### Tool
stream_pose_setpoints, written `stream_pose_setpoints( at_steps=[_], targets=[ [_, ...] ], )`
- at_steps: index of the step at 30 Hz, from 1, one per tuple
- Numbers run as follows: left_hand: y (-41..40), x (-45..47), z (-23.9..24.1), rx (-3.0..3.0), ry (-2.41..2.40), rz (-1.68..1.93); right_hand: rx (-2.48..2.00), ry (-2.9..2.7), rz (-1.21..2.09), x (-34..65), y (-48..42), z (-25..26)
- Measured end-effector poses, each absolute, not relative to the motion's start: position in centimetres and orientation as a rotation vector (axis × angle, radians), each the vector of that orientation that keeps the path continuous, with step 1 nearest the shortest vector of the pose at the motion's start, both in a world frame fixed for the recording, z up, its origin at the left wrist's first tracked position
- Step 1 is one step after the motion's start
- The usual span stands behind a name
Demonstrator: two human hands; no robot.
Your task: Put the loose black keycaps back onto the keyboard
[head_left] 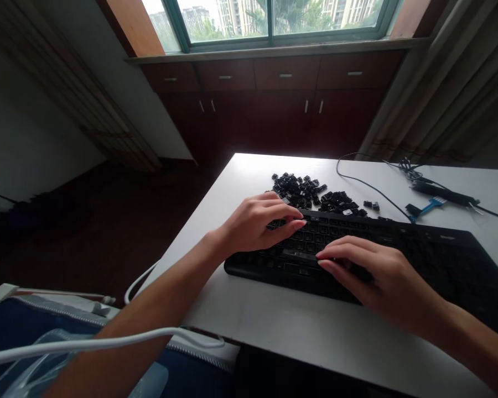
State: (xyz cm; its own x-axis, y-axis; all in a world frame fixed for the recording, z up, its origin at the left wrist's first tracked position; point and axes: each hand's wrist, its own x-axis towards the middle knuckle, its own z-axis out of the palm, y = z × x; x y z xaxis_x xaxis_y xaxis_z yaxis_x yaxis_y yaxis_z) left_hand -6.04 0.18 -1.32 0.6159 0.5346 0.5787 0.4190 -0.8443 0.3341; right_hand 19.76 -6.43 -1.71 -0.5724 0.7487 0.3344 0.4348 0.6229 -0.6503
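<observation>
Keyboard [398, 254] | both hands on it | keycap pile [311, 194] behind

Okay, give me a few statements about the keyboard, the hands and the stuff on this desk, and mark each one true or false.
1. Both hands rest on the black keyboard. True: left hand, right hand.
2. A pile of loose keycaps lies behind the keyboard. True.
3. The keycaps are white. False: they are black.
4. A small blue tool lies on the white table. True.
5. The right hand holds the blue tool. False: it lies apart, beyond the keyboard.
</observation>
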Motion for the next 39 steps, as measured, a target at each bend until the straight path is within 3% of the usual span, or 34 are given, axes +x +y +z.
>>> stream_pose_setpoints(
  at_steps=[17, 27, 39],
  targets=[
    [0.1, -6.2, -1.6, 2.857, 0.637, 0.879, -0.664, -2.540, 0.201, 19.4, -7.1, -2.6],
    [-0.6, -5.8, -1.3, 2.845, 0.631, 0.804, -0.810, -2.408, 0.396, 19.3, -7.1, -2.0],
    [0.9, -6.8, -2.2, 2.734, 1.436, 0.950, -1.118, -2.404, 0.233, 12.7, -3.9, -0.6]
  ],
)
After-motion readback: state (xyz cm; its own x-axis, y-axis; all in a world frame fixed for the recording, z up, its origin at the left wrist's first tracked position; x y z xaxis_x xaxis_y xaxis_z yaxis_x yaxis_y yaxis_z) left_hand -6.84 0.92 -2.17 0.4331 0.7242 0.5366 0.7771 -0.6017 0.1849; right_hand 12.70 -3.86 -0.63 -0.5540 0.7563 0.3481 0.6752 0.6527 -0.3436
